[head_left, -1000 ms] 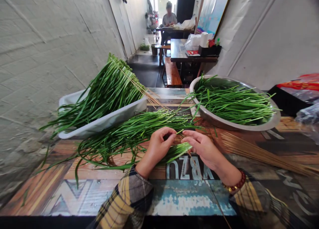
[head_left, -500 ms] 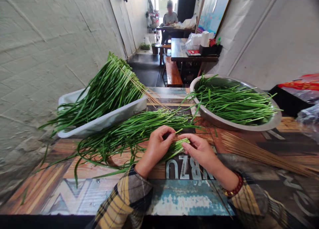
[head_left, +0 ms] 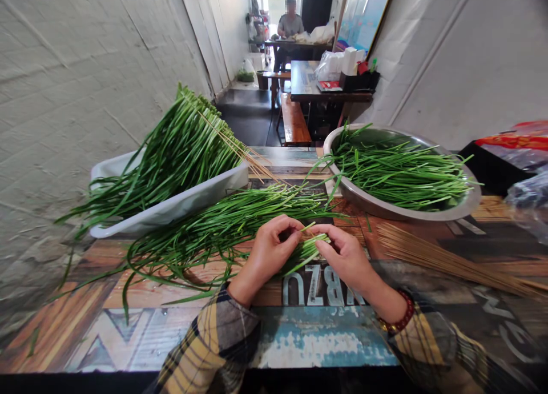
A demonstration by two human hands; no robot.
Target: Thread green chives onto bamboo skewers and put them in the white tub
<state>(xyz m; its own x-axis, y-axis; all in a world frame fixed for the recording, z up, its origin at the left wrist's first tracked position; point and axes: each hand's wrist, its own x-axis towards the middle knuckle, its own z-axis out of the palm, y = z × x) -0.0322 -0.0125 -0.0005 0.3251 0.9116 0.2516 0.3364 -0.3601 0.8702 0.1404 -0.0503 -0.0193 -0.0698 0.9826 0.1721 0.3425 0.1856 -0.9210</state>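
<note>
My left hand is closed, thumb and fingers pinching the pale stem end of garlic chives. Close beside it, my right hand is also closed, its fingertips against the same stems. A thin bamboo skewer runs through my right hand, mostly hidden by the fingers. Just behind both hands lies a loose pile of garlic chives on the table. At the left, a white tray holds a thick stack of skewered chives, with skewer ends sticking out to the right.
A metal bowl with more chives stands at the back right. Loose bamboo skewers fan out at the right. Plastic bags lie at the right edge. Farther off are another table, a bench and a seated person.
My right hand's fingers have shifted slightly along the stems, closer to my left hand. The skewer length that showed below my right wrist is now barely visible. The view has moved a little.
</note>
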